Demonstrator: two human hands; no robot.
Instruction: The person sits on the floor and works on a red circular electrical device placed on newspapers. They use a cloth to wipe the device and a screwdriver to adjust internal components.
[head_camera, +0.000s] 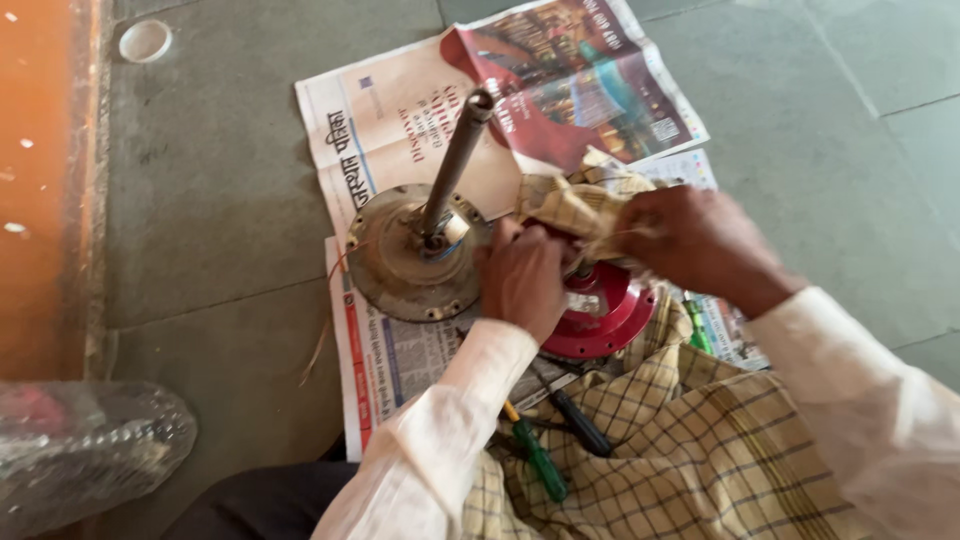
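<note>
My left hand (522, 278) grips a round red metal part (612, 318) that lies on newspaper, fingers curled over its near-left edge. My right hand (690, 240) presses a bunched yellow checked cloth (575, 205) onto the top of the red part. Just left of my left hand sits a dull round metal motor cover (392, 268) with a grey rod (455, 160) rising from its centre. The middle of the red part is hidden by cloth and hands.
Newspaper sheets (400, 110) cover the grey stone floor. A green-handled screwdriver (538, 458) and a black-handled one (582, 425) lie near my lap beside more checked cloth (700, 450). A clear plastic bag (85, 445) sits at lower left, a white lid (145, 40) at upper left.
</note>
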